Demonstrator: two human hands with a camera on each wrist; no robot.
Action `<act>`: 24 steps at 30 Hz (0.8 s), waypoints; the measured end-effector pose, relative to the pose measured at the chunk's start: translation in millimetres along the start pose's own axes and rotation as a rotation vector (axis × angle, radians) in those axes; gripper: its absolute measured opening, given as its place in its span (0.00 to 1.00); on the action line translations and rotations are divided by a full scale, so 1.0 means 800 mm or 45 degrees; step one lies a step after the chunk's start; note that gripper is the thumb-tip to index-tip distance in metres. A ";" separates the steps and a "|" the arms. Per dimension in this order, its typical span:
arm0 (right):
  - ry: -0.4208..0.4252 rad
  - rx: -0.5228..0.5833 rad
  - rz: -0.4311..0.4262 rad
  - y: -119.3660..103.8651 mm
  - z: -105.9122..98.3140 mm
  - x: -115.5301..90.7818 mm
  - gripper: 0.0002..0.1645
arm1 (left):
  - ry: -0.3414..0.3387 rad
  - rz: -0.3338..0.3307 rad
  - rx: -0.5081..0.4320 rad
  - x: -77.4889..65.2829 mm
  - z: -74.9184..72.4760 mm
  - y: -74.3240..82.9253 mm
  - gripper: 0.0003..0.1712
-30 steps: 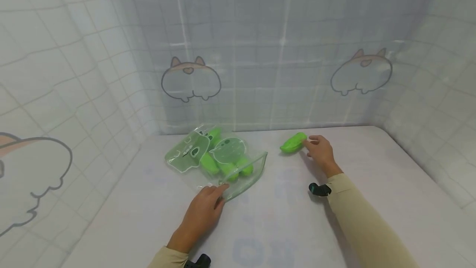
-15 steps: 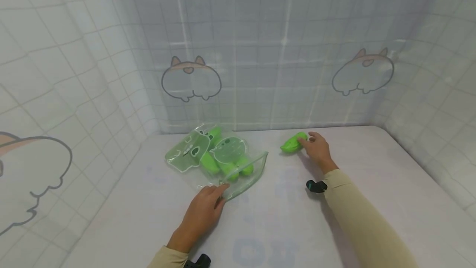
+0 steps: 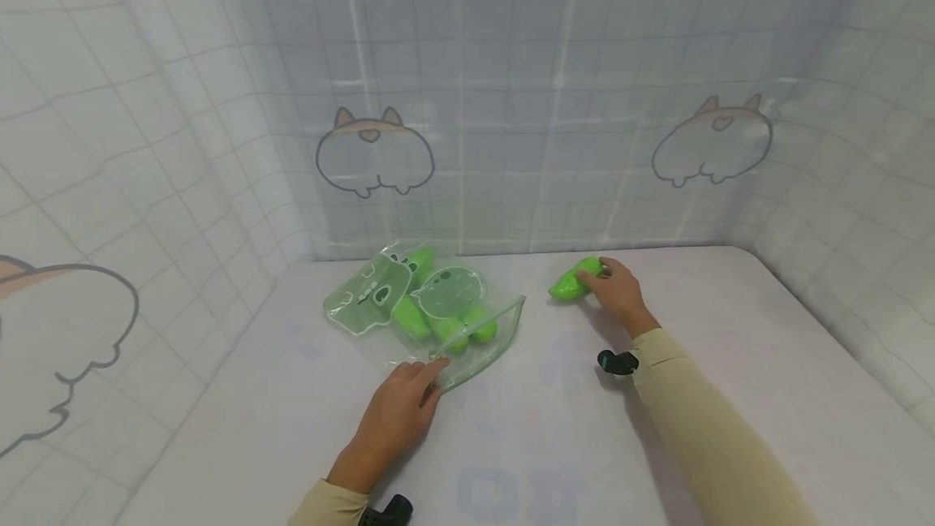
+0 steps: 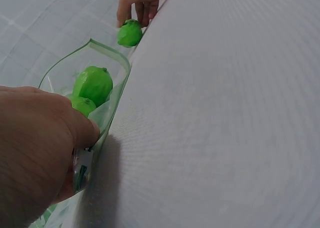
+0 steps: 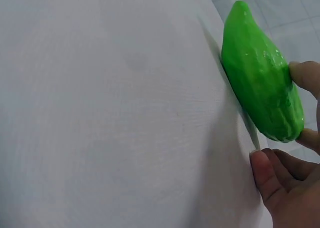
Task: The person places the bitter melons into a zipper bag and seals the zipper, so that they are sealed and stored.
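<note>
My left hand (image 3: 398, 408) pinches the edge of a clear plastic bag (image 3: 475, 368) with pale green cartoon animal prints. Several bright green fruits (image 3: 411, 321) lie inside it; the left wrist view shows two rounded ends (image 4: 94, 84) through the gaping mouth. To the right, near the table's far edge, my right hand (image 3: 619, 292) grips a separate green fruit (image 3: 572, 282) by its blunt end. This fruit (image 5: 262, 77) is long, glossy and ridged, tapering to a tip that points away from the fingers. Part of its blunt end is hidden by the hand.
The white table (image 3: 584, 445) ends in a straight back edge with rounded corners. Pale grid-patterned curtains (image 3: 497, 104) with cartoon dog prints hang behind it and at both sides. A dark wrist camera (image 3: 618, 362) sits on the right wrist, with another (image 3: 389, 510) on the left.
My right hand has moved slightly left along the green fruit, its thumb now over the fruit's side and fingers closing round the end. The left hand and bag stay put.
</note>
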State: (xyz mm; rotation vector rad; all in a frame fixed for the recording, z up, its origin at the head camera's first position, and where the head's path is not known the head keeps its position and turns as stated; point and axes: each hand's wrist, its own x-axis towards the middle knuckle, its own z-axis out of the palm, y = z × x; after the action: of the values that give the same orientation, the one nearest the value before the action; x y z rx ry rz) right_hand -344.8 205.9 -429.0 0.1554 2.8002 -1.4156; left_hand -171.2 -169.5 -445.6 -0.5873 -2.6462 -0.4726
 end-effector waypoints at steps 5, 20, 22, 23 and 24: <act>0.025 0.056 0.020 0.003 0.000 -0.004 0.52 | -0.015 -0.001 -0.002 -0.001 -0.001 0.001 0.26; 0.160 0.307 0.009 0.002 0.007 -0.024 0.48 | -0.012 -0.034 -0.014 0.003 -0.002 0.000 0.26; 0.171 0.375 0.030 0.002 0.008 -0.031 0.48 | -0.013 -0.028 -0.019 0.002 -0.001 -0.001 0.26; 0.185 0.388 0.039 0.002 0.008 -0.034 0.48 | -0.010 -0.025 -0.021 0.001 -0.001 -0.002 0.26; 0.192 0.389 0.042 0.001 0.008 -0.039 0.48 | -0.003 -0.020 -0.021 0.000 -0.001 -0.002 0.26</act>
State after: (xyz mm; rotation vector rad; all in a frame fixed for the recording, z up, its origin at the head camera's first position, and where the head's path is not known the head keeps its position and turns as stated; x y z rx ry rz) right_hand -314.2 198.6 -432.0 0.3192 2.6557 -1.8901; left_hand -171.9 -171.2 -445.6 -0.5728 -2.6538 -0.4988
